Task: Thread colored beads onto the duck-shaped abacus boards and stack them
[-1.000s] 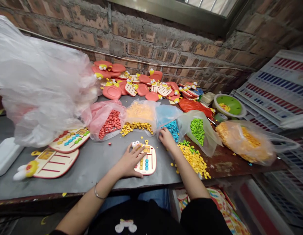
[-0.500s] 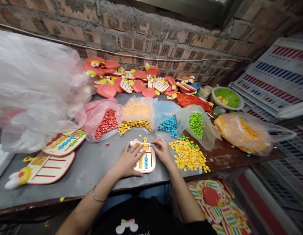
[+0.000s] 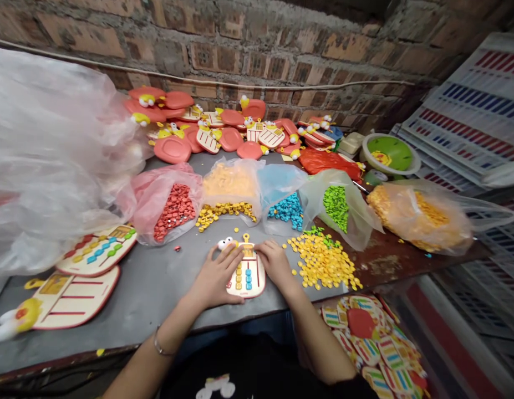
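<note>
Left hand (image 3: pixel 217 274) lies spread over the left half of a cream board (image 3: pixel 254 274), its fingers stretched across the upper part and its thumb along the lower edge. Right hand (image 3: pixel 273 263) bends in at the board's upper right, its fingertips close together over the top of the rightmost slot; whether they pinch a piece I cannot tell, since the fingers hide it. The board lies flat near the front edge of the grey table (image 3: pixel 157 282), between the two hands, with white eyes (image 3: pixel 225 243) at its upper left corner. Yellow beads (image 3: pixel 239 279) and blue beads (image 3: pixel 248 279) stand in two short columns on it, and a red bead (image 3: pixel 229 285) shows by the left hand. Beyond the hands, four bags stand in a row: a pink bag (image 3: pixel 146 188) of red pieces, a pale bag (image 3: pixel 232 180) of yellow ones, a blue bag (image 3: pixel 279 178) of blue ones and a clear bag (image 3: pixel 362 221) of green ones. Just right of the right forearm spreads a loose yellow heap (image 3: pixel 325 263). Well to the left lie a slotted board (image 3: pixel 80 291) and, just behind it, a filled board (image 3: pixel 101 252) with four coloured rows, near a big plastic heap (image 3: pixel 52 155). Red-backed boards (image 3: pixel 230 139) are piled at the back, before the brick wall (image 3: pixel 257 50).
</note>
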Action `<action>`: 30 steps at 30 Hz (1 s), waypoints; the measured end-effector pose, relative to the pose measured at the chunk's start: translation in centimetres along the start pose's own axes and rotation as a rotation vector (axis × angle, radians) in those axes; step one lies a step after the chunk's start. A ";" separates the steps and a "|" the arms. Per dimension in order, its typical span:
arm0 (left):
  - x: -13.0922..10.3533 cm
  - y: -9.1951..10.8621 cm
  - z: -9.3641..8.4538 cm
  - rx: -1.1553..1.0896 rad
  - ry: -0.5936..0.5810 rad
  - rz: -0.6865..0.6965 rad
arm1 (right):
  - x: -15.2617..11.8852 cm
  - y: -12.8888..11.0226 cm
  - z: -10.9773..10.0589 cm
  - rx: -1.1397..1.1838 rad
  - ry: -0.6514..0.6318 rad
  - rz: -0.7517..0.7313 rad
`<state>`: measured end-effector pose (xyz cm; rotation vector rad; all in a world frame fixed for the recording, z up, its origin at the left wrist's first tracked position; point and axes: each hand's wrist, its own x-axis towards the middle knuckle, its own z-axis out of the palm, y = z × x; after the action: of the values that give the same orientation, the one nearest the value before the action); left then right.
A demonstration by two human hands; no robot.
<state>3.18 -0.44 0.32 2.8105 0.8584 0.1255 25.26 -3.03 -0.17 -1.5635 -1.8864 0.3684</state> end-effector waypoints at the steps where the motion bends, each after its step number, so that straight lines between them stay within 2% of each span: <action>1: 0.0 0.0 0.0 0.003 0.000 0.002 | 0.1 0.0 0.1 -0.028 0.007 0.009; 6: 0.0 0.0 0.2 0.009 0.003 0.009 | -0.2 0.0 0.2 -0.068 -0.028 -0.013; 12: -0.1 -0.1 0.2 0.007 -0.019 0.012 | -1.3 0.3 -0.7 0.052 -0.050 -0.087; 15: 0.0 -0.1 0.1 -0.002 -0.027 0.007 | -1.2 0.4 -1.1 0.135 -0.124 -0.089; 21: -0.1 -0.2 0.0 -0.006 0.003 0.017 | -0.4 -0.7 -0.1 0.272 -0.142 -0.061; 24: -0.1 -0.2 0.3 -0.008 0.033 0.039 | -0.6 -1.2 -0.4 0.329 -0.230 -0.106; 26: -0.1 -0.3 0.5 -0.005 0.044 0.054 | -1.2 -1.0 -1.5 0.375 -0.276 -0.113; 28: 0.0 -0.3 0.7 0.007 0.052 0.051 | -1.9 0.0 -3.4 0.386 -0.204 -0.048; 30: 0.1 -0.2 0.8 0.022 0.058 0.038 | -2.6 2.1 -5.6 0.320 0.010 0.084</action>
<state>3.26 -0.38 -0.48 2.8577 0.8240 0.2052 30.63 -5.99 2.00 -1.4260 -1.6613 0.6630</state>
